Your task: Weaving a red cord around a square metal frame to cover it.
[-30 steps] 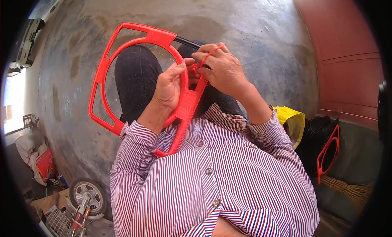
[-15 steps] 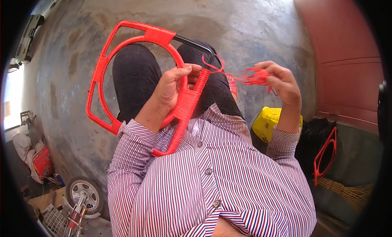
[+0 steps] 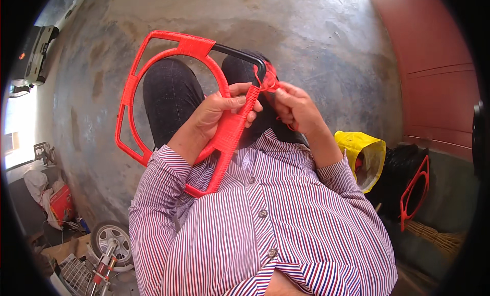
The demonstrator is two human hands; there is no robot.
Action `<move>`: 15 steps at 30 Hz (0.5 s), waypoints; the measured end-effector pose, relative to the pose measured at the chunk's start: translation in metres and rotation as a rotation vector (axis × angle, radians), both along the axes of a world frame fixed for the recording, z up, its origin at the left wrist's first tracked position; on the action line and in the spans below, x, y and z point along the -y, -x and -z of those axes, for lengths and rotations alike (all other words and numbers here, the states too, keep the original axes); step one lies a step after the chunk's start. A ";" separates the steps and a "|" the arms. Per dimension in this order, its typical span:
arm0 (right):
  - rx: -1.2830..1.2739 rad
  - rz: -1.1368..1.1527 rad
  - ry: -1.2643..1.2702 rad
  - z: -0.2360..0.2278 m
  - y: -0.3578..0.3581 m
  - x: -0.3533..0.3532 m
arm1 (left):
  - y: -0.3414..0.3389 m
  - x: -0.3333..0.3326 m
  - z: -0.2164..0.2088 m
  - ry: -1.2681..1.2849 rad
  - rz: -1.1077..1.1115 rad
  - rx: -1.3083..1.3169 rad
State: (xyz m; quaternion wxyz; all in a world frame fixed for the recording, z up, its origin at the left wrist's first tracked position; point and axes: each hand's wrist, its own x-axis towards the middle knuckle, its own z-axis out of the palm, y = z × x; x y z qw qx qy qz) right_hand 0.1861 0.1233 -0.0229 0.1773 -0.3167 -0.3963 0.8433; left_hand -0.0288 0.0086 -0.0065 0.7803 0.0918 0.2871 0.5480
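Observation:
A frame with a round ring inside an angular outer bar rests over my knees, mostly wound in red cord. Its bare black stretch shows at the upper right, bending round the corner. My left hand is closed round the wrapped right bar just below that corner, fingers passing beneath. Beside the corner, my right hand pinches a loose bundle of red cord. Some strands loop about the black bar, and part of the bundle is hidden behind the fingers.
A yellow bag stands on the floor to my right, by a black plastic bag and another red frame. A straw broom lies near them. A spoked wheel and a red box are at lower left.
My right hand has come left and inward with the cord bundle, from out at the side to the frame's corner. My left hand's fingers have closed further round the wrapped bar.

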 end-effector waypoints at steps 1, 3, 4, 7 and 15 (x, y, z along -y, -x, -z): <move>0.033 -0.092 -0.002 0.000 -0.001 0.000 | 0.001 0.003 -0.003 -0.004 0.013 -0.011; 0.088 -0.186 -0.061 -0.005 -0.009 -0.001 | 0.003 0.009 -0.007 -0.011 0.041 -0.033; 0.109 -0.190 -0.118 -0.010 -0.017 -0.002 | 0.004 0.012 -0.009 -0.004 0.030 -0.042; 0.080 -0.158 -0.196 -0.002 -0.047 -0.010 | -0.002 0.014 -0.008 -0.003 -0.008 -0.040; -0.057 0.129 -0.001 -0.017 -0.021 0.017 | -0.001 0.013 -0.007 -0.034 -0.001 -0.002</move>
